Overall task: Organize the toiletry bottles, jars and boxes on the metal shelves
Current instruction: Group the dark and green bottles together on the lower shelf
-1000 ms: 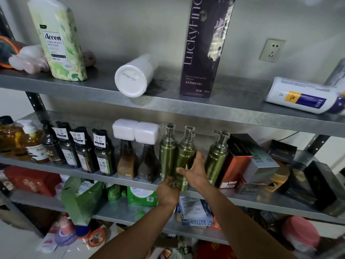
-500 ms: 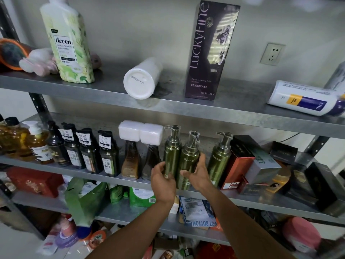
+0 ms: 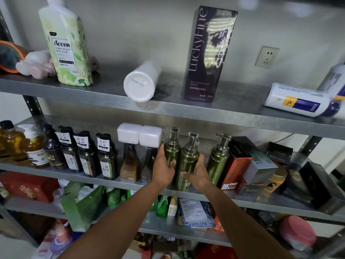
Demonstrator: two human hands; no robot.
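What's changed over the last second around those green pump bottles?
The left hand rose from the base of the left green pump bottle and now grips its body. The right hand kept its hold on the middle green pump bottle. Both bottles stand upright side by side, as before. The third green pump bottle and everything else look unchanged.

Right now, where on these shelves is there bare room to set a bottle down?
Top shelf: bare steel between LuckyFine box and lying blue-labelled bottle; another patch between Accen bottle and lying white bottle. Middle shelf is packed; left hand grips the left green bottle, right hand the middle green bottle.
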